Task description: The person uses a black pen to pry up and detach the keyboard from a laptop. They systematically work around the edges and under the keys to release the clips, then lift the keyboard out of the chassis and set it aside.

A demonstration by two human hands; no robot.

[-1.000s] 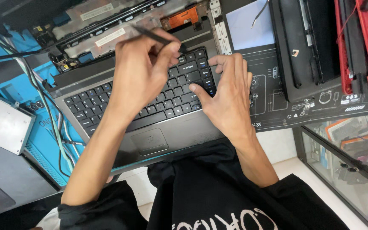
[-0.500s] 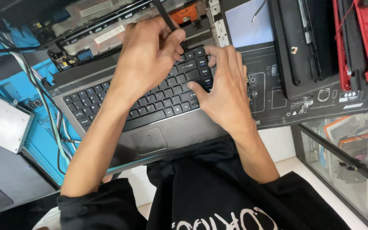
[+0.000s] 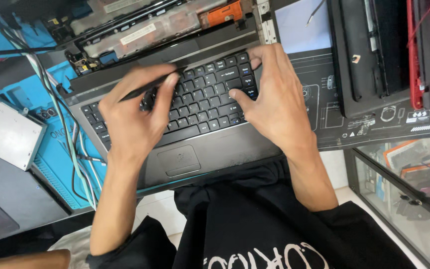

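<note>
The left hand (image 3: 135, 117) is pinching a thin black tool (image 3: 148, 87) lying along the keyboard's (image 3: 200, 107) rear edge, while the right hand (image 3: 274, 99) is pressing flat, fingers spread, at its right-hand end.

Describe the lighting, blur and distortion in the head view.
Head view: soft, even light, no hard shadows; the left hand and its thin dark tool are motion-blurred; the right hand and keyboard look sharper; wide-angle bending toward the edges; faint reflections on the glass cabinet.
</note>
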